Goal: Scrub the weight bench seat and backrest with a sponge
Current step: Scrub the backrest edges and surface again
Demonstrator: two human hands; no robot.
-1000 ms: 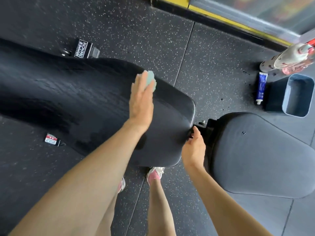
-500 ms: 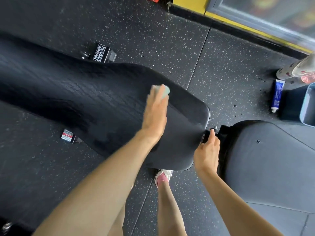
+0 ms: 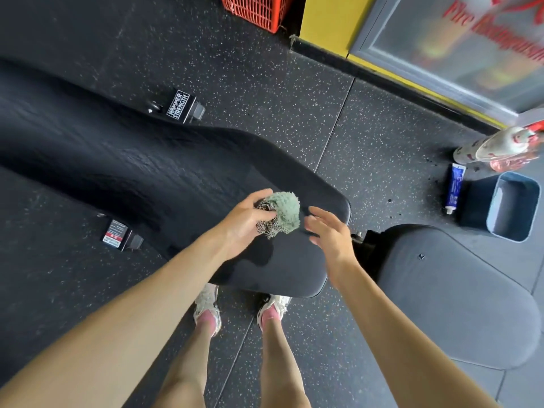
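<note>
Both hands have left their posts: my view shows the left hand [image 3: 243,220] up off the backrest [image 3: 141,178] it was pressing flat, and the right hand [image 3: 331,235] away from the backrest's end gap, now reaching toward the sponge.

That backrest is a long black pad with cracked, wrinkled vinyl; a darker, damp-looking patch sits at its near end. I judge it firm under pressure and likely slick where wet. To the backrest's right, across a narrow gap, is the grey seat [image 3: 459,307], smooth and dry-looking, apparently not yet scrubbed.

Far beyond the backrest, a red basket [image 3: 259,11] is cut by the frame edge; I cannot tell its contents. Well to the backrest's right stands a blue-grey bin [image 3: 522,201]; only bare inner wall shows.

Above the backrest's near end, the left fingers [image 3: 266,214] are clenched round the sponge [image 3: 284,210], a green nubby side with a speckled mesh side, bunched up. It looks light, soft and squashy; best held across its back, palm flat. The right fingers [image 3: 319,214] are spread and relaxed, grasping nothing, just beside the sponge.

Near the bin lies a blue tube [image 3: 454,187].
</note>
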